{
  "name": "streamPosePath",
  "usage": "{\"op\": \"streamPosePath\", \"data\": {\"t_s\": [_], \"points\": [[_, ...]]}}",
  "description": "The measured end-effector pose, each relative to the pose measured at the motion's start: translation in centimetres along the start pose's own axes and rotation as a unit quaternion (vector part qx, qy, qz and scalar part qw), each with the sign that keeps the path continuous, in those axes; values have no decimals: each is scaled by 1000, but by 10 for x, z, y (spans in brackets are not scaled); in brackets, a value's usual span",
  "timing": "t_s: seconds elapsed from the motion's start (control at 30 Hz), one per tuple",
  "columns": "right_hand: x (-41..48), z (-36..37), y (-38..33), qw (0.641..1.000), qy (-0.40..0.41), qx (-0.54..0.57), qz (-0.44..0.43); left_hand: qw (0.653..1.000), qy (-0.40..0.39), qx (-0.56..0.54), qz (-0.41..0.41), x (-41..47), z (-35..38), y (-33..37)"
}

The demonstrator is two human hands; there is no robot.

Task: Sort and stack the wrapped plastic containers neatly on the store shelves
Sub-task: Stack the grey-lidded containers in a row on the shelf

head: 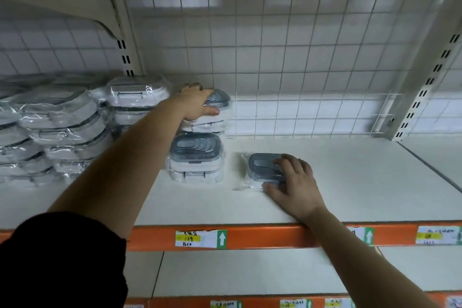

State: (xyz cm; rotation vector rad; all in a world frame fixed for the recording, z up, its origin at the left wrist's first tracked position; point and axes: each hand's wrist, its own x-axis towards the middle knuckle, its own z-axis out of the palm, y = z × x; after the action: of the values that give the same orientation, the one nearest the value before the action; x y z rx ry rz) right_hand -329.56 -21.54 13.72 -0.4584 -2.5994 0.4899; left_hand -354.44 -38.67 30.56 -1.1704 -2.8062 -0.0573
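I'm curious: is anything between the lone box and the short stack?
No. In the head view, only bare shelf lies between the lone box and the short stack.

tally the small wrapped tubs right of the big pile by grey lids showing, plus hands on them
grey oval lids showing on small wrapped plastic containers: 3
left hand, right hand, each holding one: 2
total: 5
blurred big pile: not countable
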Motion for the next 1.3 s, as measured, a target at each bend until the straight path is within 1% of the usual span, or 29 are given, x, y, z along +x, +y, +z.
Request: {"op": "streamPosePath", "data": {"t_s": [0.13,0.27,0.33,0.4,0.43,0.57,0.67,0.73,0.8,0.9,1.0,1.1,1.23,1.3], "points": [[0,1,0,1000,3,13,11,1000,-1,-14,14,11,1,-7],[1,3,5,1000,-5,19,3,999,49,-2,2,7,11,1],[1,2,4,1000,-1,21,2,996,91,12,-16,-5,14,11],[0,0,2,1000,4,23,6,988,148,34,-24,-24,19,22],[-1,-1,1,1000,9,20,5,983,180,24,-19,-34,24,27],[-2,-4,1,998,51,21,-7,956,281,-86,14,-93,63,42],[-3,-7,-1,995,93,37,-25,929,352,-104,39,-142,99,52],[-4,-11,-4,989,131,53,-47,918,381,-103,40,-164,117,56],[-6,-16,-10,983,156,76,-62,921,374,-101,31,-177,131,56],[-3,-21,-28,973,177,118,-89,941,327,-85,27,-188,147,54],[9,-20,-58,965,186,141,-122,949,302,-89,11,-194,152,57],[24,-14,-89,966,160,145,-141,951,287,-112,-14,-195,150,59],[47,2,-122,975,103,99,-173,953,281,-115,-15,-194,149,59],[56,10,-135,977,88,88,-171,951,286,-115,-12,-195,149,59]]}}
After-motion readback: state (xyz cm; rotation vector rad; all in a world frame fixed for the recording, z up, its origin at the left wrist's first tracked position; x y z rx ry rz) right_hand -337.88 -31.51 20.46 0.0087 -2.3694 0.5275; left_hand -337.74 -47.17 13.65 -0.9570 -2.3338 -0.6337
